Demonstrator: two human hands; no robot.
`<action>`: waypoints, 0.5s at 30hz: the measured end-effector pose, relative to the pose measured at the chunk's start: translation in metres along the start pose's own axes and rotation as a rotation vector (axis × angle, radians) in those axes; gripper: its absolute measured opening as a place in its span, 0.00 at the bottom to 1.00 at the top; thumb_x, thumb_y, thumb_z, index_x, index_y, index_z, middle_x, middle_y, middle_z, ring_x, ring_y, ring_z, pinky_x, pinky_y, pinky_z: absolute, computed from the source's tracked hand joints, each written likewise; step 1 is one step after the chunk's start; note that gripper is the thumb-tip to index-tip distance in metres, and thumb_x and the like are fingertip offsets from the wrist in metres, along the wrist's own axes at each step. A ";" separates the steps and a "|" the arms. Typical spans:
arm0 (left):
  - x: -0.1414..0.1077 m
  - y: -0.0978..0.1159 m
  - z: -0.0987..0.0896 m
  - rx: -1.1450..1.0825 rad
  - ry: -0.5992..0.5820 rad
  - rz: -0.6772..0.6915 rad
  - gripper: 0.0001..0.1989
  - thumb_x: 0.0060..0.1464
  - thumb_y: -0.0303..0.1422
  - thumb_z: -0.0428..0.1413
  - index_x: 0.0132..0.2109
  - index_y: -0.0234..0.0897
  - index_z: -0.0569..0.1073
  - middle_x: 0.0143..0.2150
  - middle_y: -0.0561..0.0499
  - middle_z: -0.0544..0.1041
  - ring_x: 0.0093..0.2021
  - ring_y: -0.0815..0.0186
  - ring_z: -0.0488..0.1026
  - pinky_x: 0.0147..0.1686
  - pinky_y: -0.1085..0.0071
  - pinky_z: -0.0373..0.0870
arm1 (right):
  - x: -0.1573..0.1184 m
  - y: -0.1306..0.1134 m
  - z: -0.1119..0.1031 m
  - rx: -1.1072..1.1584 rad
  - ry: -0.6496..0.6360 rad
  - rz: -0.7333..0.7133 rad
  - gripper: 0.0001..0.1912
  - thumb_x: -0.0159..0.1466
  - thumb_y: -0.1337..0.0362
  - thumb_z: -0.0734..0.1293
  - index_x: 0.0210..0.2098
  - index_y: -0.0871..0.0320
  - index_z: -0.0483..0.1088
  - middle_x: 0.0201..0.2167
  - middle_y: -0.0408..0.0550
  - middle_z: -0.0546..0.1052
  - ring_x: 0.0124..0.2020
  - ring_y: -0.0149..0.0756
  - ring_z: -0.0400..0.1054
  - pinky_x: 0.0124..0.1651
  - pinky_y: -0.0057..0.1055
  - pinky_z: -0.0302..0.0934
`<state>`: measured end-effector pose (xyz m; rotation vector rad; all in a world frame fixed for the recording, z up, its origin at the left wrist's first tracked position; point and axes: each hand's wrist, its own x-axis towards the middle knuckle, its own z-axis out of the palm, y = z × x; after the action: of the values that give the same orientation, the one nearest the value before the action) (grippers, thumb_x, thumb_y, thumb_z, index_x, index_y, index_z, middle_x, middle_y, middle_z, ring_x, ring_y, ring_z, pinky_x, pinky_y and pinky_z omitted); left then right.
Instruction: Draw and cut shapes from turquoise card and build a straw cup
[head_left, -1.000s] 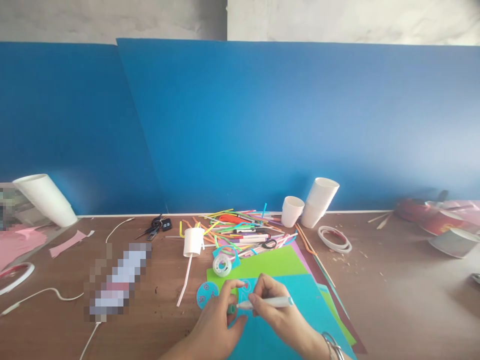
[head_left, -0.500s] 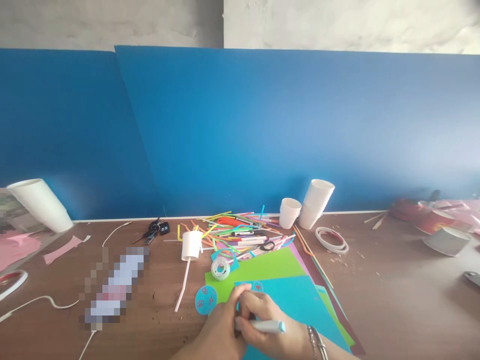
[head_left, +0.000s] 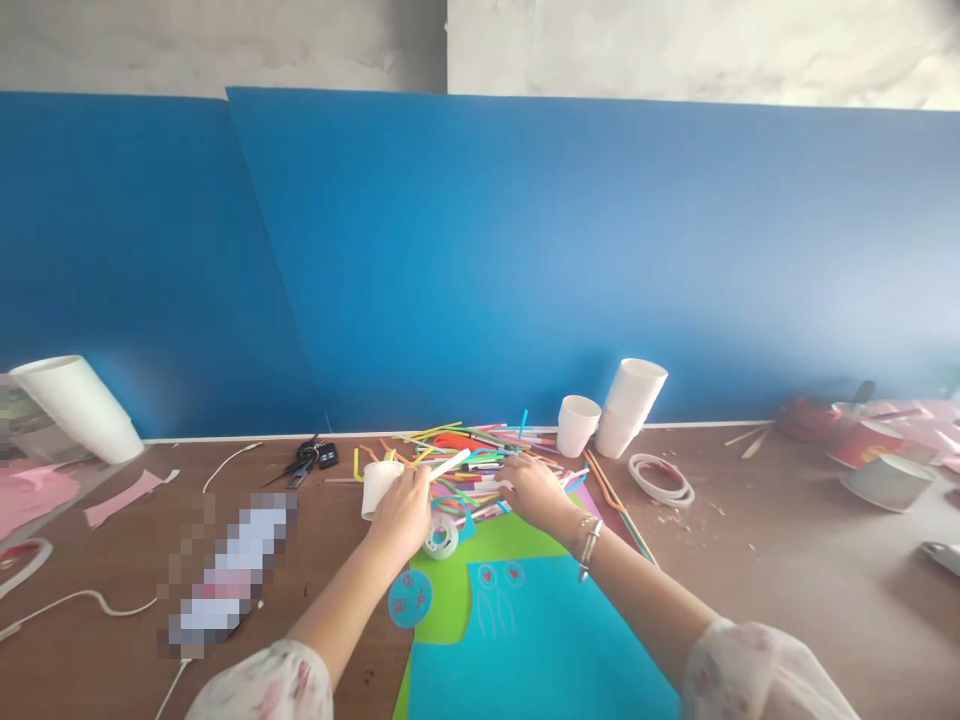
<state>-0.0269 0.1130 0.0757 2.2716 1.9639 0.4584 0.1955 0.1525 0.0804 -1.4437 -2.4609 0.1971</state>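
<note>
Left hand [head_left: 403, 512]: stretched forward, your thumb and fingers pinching a slim white marker [head_left: 451, 465] that slants up to your right; a small white paper cup [head_left: 377, 488] is just beside, contact unclear.
Right hand [head_left: 537, 491]: over a loose pile of multicoloured straws and pens [head_left: 465, 440], fingers bent down — whether they grip anything, you cannot tell.
Marker handling: probably light, stiff and smooth, a bit slippery; hold it mid-barrel, clear of the tip.
Nearest you: a flat, bright blue paper sheet [head_left: 555, 650] with pale drawn outlines, over a lime-green sheet [head_left: 439, 615] — likely thin and easily creased, so take an edge.
</note>
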 end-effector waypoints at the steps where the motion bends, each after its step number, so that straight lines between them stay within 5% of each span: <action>1: 0.003 0.001 0.004 0.022 0.012 0.005 0.14 0.57 0.21 0.40 0.46 0.33 0.67 0.43 0.41 0.73 0.42 0.58 0.71 0.38 0.65 0.66 | 0.004 -0.001 0.003 -0.042 -0.007 -0.004 0.09 0.58 0.73 0.63 0.34 0.61 0.74 0.40 0.58 0.75 0.46 0.48 0.66 0.48 0.40 0.56; 6: 0.003 0.010 0.010 0.070 0.139 0.078 0.21 0.53 0.17 0.40 0.52 0.29 0.65 0.54 0.32 0.65 0.56 0.49 0.61 0.50 0.51 0.61 | 0.010 -0.008 0.008 -0.158 -0.028 -0.042 0.10 0.55 0.76 0.63 0.35 0.65 0.73 0.40 0.64 0.75 0.46 0.52 0.65 0.50 0.42 0.53; 9: -0.003 0.019 0.007 0.040 0.176 0.191 0.21 0.56 0.23 0.44 0.57 0.34 0.62 0.59 0.39 0.61 0.61 0.52 0.55 0.56 0.53 0.56 | 0.005 -0.011 -0.002 -0.151 -0.016 -0.068 0.10 0.56 0.75 0.62 0.35 0.65 0.73 0.37 0.62 0.76 0.44 0.50 0.66 0.51 0.42 0.52; 15: -0.015 0.043 -0.001 -0.270 0.004 0.410 0.16 0.60 0.33 0.45 0.53 0.35 0.65 0.52 0.42 0.69 0.54 0.56 0.63 0.53 0.58 0.60 | -0.018 -0.026 -0.033 0.025 0.038 -0.093 0.09 0.57 0.69 0.62 0.35 0.57 0.73 0.34 0.48 0.78 0.37 0.39 0.70 0.40 0.31 0.59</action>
<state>0.0119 0.0907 0.0864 2.4809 1.3302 0.7147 0.1924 0.1229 0.1153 -1.3077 -2.4794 0.1789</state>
